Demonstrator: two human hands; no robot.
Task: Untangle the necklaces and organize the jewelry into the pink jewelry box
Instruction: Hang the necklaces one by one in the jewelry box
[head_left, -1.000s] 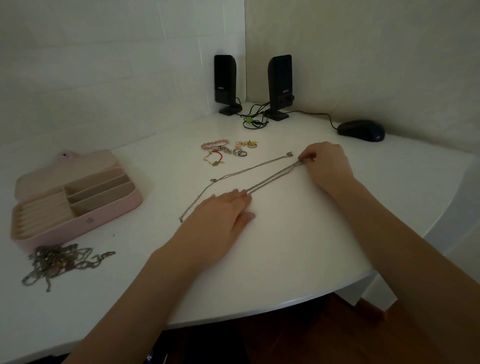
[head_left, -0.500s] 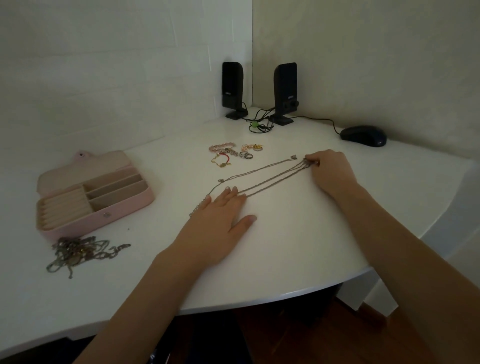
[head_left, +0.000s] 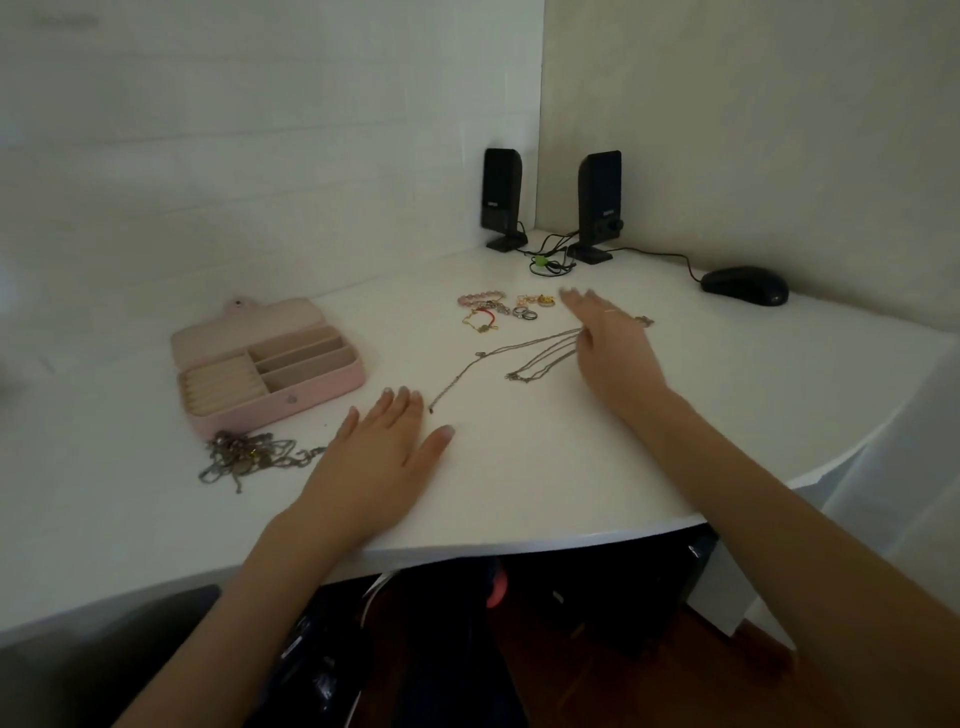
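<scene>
Two bare hands lie over the white table (head_left: 519, 483). Left hand (head_left: 382, 457) rests flat, fingers straight and spread. Right hand (head_left: 610, 345) hovers, fingers extended, holding nothing, covering one end of the thin metal necklaces (head_left: 524, 356) stretched between the hands. Beyond the right fingertips: small rings and bracelets (head_left: 501, 309). Left of the left hand: open pink jewelry box (head_left: 267, 371), ridged slots inside, and a tangled chain heap (head_left: 249, 457) before it. Speakers (head_left: 597, 205) and mouse (head_left: 745, 285) stand farther off.
</scene>
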